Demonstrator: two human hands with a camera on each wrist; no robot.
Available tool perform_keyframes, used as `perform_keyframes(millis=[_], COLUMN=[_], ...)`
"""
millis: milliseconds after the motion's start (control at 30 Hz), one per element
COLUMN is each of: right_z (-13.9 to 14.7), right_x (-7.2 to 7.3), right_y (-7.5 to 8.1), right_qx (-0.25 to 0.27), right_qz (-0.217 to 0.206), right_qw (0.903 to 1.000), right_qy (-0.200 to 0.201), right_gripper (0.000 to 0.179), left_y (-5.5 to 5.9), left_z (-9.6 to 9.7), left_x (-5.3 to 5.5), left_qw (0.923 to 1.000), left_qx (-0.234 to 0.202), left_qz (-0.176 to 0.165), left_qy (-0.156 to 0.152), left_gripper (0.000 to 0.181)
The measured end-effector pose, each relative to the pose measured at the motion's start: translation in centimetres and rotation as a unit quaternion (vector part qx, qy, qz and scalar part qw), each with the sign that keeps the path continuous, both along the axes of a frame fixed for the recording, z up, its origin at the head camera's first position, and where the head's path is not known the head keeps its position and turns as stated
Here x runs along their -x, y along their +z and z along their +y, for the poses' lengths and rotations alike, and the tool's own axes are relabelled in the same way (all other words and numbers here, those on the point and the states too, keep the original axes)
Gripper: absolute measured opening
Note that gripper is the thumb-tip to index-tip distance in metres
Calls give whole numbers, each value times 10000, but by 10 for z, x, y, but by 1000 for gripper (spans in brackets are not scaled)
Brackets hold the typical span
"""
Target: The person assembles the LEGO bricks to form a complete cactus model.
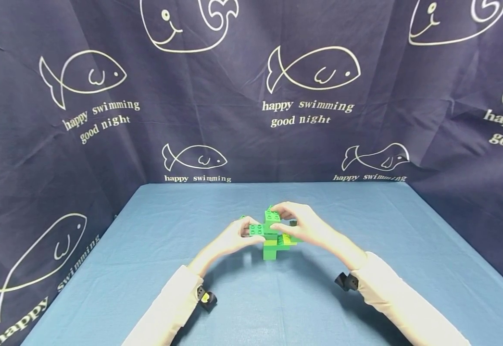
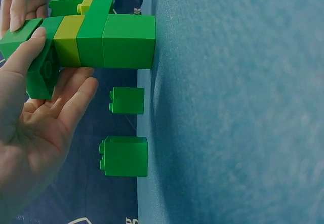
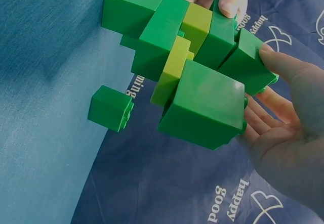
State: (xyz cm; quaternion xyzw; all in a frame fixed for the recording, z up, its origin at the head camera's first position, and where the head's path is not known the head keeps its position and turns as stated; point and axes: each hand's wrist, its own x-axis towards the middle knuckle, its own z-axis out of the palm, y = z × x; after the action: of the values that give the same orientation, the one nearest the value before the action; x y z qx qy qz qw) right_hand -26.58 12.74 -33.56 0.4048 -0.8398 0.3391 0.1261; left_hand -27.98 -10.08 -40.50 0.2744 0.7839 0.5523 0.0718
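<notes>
The head view is bright, lit from above, washing out the sleeves (image 1: 165,305) and casting soft shadows toward the worktop's (image 1: 277,307) near edge. Wrist views are dimmer: one green block (image 3: 207,100) carries faint sheen; the left view's foreground blurs.

L sleeve (image 1: 165,310) & R sleeve (image 1: 407,300): both long, plain, v. pale cream/off-white, w/ a few soft folds nr. the wrist end. L hand (image 1: 236,235) & R hand (image 1: 301,222) bare, i.e. ungloved. L wrist cam (image 1: 209,303): sm., blk., blocky, dk. grey bit w/ tiny dots, plus a yellow patch (image 1: 205,298). R wrist cam (image 1: 346,281): also sm. & blk., approx. two chunky parts, dots on the one next to the sleeve. Finer details, e.g. screws, too sm. to tell.
</notes>
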Motion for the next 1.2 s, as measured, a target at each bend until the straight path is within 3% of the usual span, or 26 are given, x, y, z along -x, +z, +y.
perform_keyframes(millis=[800, 1200], right_z=[-2, -1], right_x=[6, 7], right_y=[-6, -12], right_qx=[308, 409], right_qz=[-326, -313], right_qw=[9990, 9986], right_qy=[82, 135], right_gripper=[38, 38], left_y=[4, 5], left_z=[-2, -1], left_x=[3, 3], left_qw=[9994, 9997], left_qx=[-3, -12], left_qz=[298, 118], left_qy=[-171, -208], left_gripper=[31, 30])
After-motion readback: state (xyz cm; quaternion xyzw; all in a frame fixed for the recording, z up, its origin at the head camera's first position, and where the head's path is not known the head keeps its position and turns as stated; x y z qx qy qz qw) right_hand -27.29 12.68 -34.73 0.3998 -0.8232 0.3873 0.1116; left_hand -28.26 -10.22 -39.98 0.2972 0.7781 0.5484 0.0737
